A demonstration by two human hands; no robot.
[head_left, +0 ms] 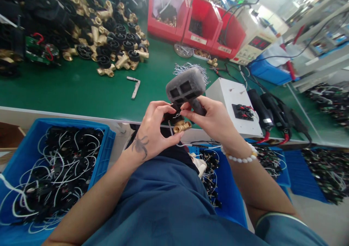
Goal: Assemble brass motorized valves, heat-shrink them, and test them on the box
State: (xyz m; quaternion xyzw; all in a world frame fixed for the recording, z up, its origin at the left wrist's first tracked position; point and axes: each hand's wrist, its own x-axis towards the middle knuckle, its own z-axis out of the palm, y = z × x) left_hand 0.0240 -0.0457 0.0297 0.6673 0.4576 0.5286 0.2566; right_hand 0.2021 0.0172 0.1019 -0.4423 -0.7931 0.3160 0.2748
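My left hand (155, 124) is closed around a brass valve fitting (182, 126) with a black upper part, held just off the table's front edge. A thin metal pin (170, 128) shows beside the brass. My right hand (211, 119) is closed too, thumb and forefinger pinching at the black part, where a thin wire clip (177, 115) shows. A grey T-shaped tool (186, 86) with square recesses in its head rises above both hands. Its dark stem runs between the fingers of my right hand. Part of the fitting is hidden by my fingers.
Brass fittings with black caps (120, 42) are heaped at the back left. A socket wrench (134, 87) lies on the green table. Metal clips (191, 69) lie before red bins (169, 31). A white box (231, 108) stands right. Blue crates (109, 144) hold wired parts below.
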